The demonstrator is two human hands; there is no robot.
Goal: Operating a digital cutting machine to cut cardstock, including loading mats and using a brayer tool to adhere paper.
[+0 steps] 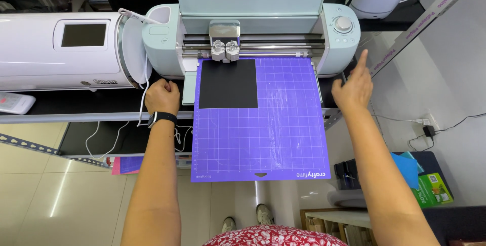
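Two hands flank a purple cutting mat point(273, 129): the left hand point(162, 96), fingers curled together, holds nothing; the right hand point(354, 86) points its index finger toward the pale green cutting machine point(334, 43) just beyond.

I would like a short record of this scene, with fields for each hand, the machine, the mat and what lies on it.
Left hand: closed in a fist, resting by the cutting machine's left side; black watch on the wrist
Right hand: index finger raised, pointing up near the machine's right end
Cutting machine: pale mint, lid open, round dial at right
Mat: purple, gridded, fed under the rollers, hanging past the shelf edge
Black sheet: on the mat's upper left corner
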